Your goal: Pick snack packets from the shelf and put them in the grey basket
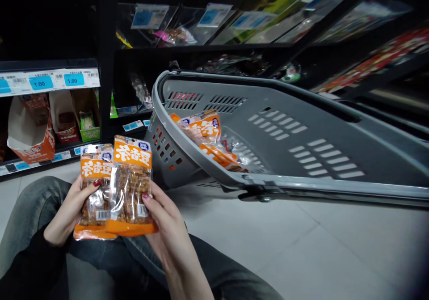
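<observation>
My left hand [74, 208] grips an orange-and-clear snack packet [95, 197], thumb pressed on its front. Beside it, my right hand [164, 215] holds a second snack packet [131, 183] of the same kind, which overlaps the right edge of the first. Brown strips show through the clear middle of both, above an orange bottom band. The packets are upright over my lap. Just past them stands a grey shopping basket [284, 112] with more orange snack packets [206, 128] inside, heaped at its near left end.
On the low left shelf, an orange-and-white display box [31, 134] stands beside a red box [67, 128] and a green box [89, 123]. Price labels [52, 81] line the shelf edge. Clear bins [174, 27] fill the shelves behind the basket. Pale floor tiles [301, 242] lie to the right.
</observation>
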The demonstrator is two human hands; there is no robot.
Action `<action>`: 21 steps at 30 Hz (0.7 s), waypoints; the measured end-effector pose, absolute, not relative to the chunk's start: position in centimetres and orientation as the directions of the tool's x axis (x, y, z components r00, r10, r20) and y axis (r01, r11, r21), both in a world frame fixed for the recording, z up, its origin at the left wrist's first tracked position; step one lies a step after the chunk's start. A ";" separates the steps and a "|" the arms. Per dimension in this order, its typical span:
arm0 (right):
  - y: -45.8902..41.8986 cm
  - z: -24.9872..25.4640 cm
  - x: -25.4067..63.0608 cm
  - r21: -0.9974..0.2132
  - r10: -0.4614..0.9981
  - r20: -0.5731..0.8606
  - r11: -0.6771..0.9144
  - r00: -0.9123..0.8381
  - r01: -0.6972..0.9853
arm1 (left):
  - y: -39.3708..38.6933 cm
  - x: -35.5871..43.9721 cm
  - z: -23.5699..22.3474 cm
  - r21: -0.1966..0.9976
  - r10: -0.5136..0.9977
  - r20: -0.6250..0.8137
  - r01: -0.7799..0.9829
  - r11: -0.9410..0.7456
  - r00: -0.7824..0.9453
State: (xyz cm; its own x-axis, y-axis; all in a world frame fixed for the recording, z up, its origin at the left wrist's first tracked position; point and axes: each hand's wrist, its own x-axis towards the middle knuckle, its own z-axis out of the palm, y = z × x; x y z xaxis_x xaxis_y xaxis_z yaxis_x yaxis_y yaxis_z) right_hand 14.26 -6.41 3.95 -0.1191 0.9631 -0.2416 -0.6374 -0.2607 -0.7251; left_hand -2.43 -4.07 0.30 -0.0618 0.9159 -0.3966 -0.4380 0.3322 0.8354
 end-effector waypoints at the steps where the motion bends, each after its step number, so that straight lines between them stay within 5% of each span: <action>1: -6.4 4.0 14.2 -0.730 0.962 -0.245 -0.263 -0.118 -0.631 | -4.0 -2.4 0.3 0.837 0.915 -0.398 -0.435 0.332 -0.067; 11: -7.6 4.3 15.7 -0.884 0.949 -0.101 -0.223 -0.297 -0.410 | -3.9 -2.3 0.0 0.831 0.901 -0.422 -0.440 0.341 -0.098; 15: -7.6 9.6 19.8 -0.951 0.990 0.107 0.128 0.087 -0.281 | -4.0 -2.1 -0.4 0.811 0.893 -0.444 -0.453 0.371 -0.065; 18: -5.6 15.2 23.8 -0.901 0.827 0.408 0.433 0.387 0.025 | -4.0 -2.1 -0.6 0.791 0.893 -0.447 -0.487 0.371 -0.047; 21: -2.0 19.1 26.4 -0.834 0.834 0.451 0.266 0.319 0.484 | -4.0 -2.0 -0.8 0.763 0.886 -0.463 -0.516 0.390 -0.014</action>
State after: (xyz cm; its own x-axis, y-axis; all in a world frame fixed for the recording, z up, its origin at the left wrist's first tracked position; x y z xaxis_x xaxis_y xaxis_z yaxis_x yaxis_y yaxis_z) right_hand 26.41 -2.04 19.14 0.3190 0.8335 0.4510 0.4838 0.2660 -0.8338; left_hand -1.96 -3.97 -0.76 -0.0139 0.8863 -0.4629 -0.5158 0.3902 0.7627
